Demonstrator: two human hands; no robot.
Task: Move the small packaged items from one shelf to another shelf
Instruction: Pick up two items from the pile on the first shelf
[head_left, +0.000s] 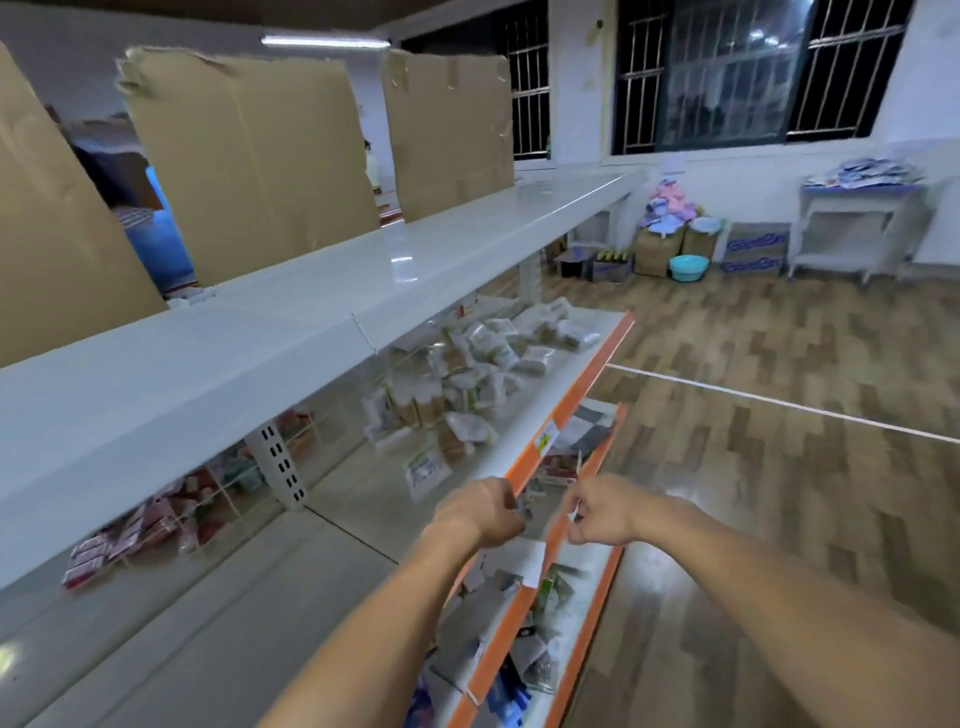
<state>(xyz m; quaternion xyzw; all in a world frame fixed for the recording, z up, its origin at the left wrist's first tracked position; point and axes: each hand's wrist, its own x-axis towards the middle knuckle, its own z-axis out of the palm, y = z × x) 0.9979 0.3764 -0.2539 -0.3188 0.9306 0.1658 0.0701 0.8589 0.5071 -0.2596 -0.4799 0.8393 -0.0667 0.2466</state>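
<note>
My left hand (478, 512) is curled at the orange front edge of the middle shelf (569, 415), gripping a small dark item that is mostly hidden by the fingers. My right hand (597, 512) sits just right of that edge and pinches a small white packet (575, 512). A heap of small white and tan packets (483, 374) lies farther along the middle shelf. One flat packet (427, 470) lies alone nearer my hands. The lower shelves (524, 649) below my hands hold more mixed packets.
A wide white top shelf (311, 322) overhangs on the left, with cardboard sheets (249, 156) standing on it. Red packets (135, 540) lie at the back left behind a wire grid. Wooden floor (779, 467) spreads to the right, with boxes and a teal basin (688, 267) by the far wall.
</note>
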